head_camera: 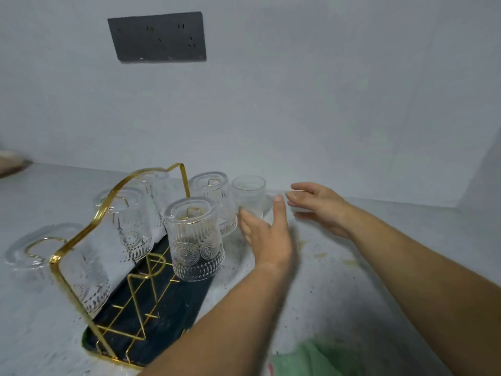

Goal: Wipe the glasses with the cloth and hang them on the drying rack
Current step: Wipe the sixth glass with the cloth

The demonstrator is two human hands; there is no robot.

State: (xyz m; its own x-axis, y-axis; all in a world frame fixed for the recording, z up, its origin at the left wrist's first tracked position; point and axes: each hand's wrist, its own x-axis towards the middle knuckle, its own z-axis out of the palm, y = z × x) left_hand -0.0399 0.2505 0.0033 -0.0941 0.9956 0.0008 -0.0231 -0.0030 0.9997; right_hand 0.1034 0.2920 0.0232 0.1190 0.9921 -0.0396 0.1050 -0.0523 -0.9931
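1. A clear glass (249,195) stands upright on the grey speckled counter (366,267), just right of the drying rack (119,202) and close to the far wall (298,104).
2. The left hand (267,232) reaches in from the near side with its palm turned to the right. Its fingers (245,218) are straight and spread, and they hold nothing.
3. The tip of one left finger lies against the near, lower side of the glass as seen from the head camera. Motion blur hides whether it touches.
4. The right hand (317,207) sits to the right of the glass, palm facing left. Its fingertips (292,198) are stretched out and loosely parted, with nothing in them.
5. Those right fingertips point at the glass and stop just beside it. A narrow strip of counter shows between them and the glass wall.
6. The glass therefore lies between the two open hands, further away than the left palm and to the left of the right fingertips.
7. The green cloth (320,359) lies on the near edge of the counter between the two forearms, well apart from both hands. It is blurred.
8. The rack is gold wire standing on a dark tray (162,308). Patterned glasses (193,240) hang upside down on its prongs, the nearest right-hand one just left of the left hand.
9. A dark socket plate (157,36) is fixed high on the wall.
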